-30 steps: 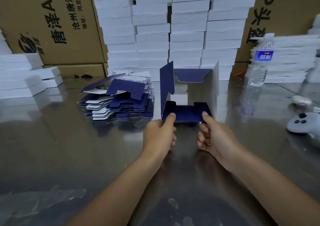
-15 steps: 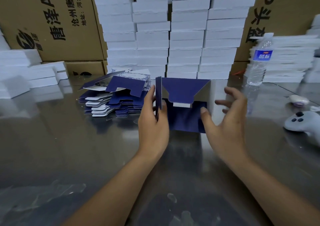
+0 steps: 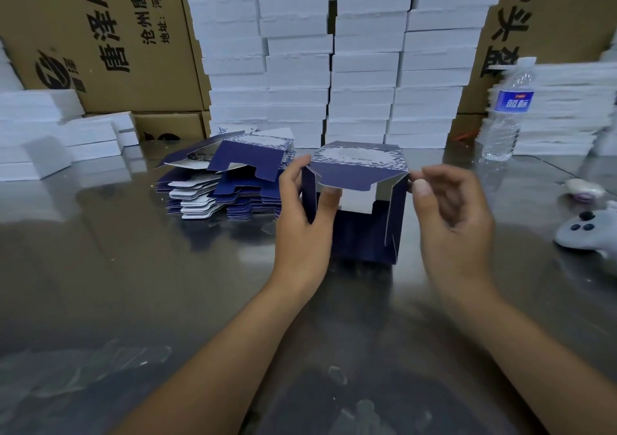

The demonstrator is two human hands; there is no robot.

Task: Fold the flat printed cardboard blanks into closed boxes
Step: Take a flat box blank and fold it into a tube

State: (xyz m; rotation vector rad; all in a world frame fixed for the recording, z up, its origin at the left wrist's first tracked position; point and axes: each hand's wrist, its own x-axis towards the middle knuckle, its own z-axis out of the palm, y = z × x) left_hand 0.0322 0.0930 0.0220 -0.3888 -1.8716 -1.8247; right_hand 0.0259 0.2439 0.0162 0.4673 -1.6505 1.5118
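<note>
So the box (image 3: 362, 234) is sitting upright on the bench (image 3: 100, 267), half folded. Its walls are navy, the near side is gaping open, and the top flap is tipping down toward the camera. That flap is showing a pale patch ringed with a leafy blue print. There's tiny writing in the middle of it, way too small to read.

The left hand (image 3: 300, 224) is gripping the box's left side flap, with the thumb outside near the top corner and a finger hooking inside under the top flap. The right hand (image 3: 450, 224) is pinching the top corner of the right side flap between thumb and forefinger, the other fingers curling loosely behind.

Just left of the box, the pile of flat blanks (image 3: 227, 184) is lying on the bench, navy and white, with the same leafy print peeking out on top. Behind the box, white slabs (image 3: 334, 50) are standing in four tall columns.

Behind-left of the box, a brown carton (image 3: 100, 34) is showing black print: "唐泽", then "沧州唐泽" and "地址:河北河" running off the edge. Behind-right, another carton (image 3: 561, 17) is reading "P头盔", turned sideways.

Right of the box and back a bit, a water bottle (image 3: 505, 114) is standing with a blue label, its white characters too blurred to make out. Nearer on that side, a white controller (image 3: 587, 231) with dark buttons is lying on the bench.
</note>
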